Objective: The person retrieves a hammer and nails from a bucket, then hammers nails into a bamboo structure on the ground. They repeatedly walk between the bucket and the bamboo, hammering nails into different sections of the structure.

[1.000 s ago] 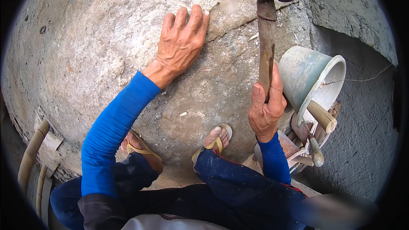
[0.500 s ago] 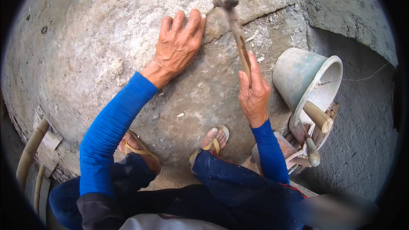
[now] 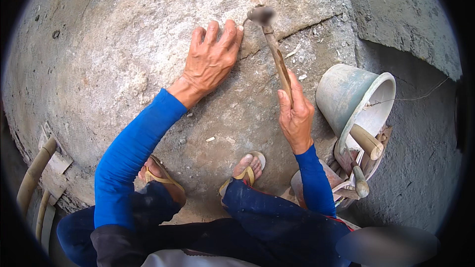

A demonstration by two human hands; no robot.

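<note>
My left hand (image 3: 212,59) lies flat with spread fingers on a large rough grey stone slab (image 3: 123,59), just left of a crack (image 3: 302,27) that runs across the stone. My right hand (image 3: 295,113) grips the wooden handle of a hammer (image 3: 275,52). The hammer's metal head is blurred and sits right at the crack, beside my left fingertips. Both forearms wear blue sleeves. My feet in tan sandals (image 3: 247,168) rest on the slab below the hands.
A grey plastic bucket (image 3: 346,94) leans at the right, with wooden-handled tools (image 3: 366,141) sticking out beside it. A second rough stone face (image 3: 401,15) rises at the upper right. Bamboo poles (image 3: 32,178) lie at the lower left. Small stone chips scatter over the slab.
The hammer swung down from raised high above the stone to the crack by my left fingertips. My right hand moved leftward and down with it. The left hand stayed flat.
</note>
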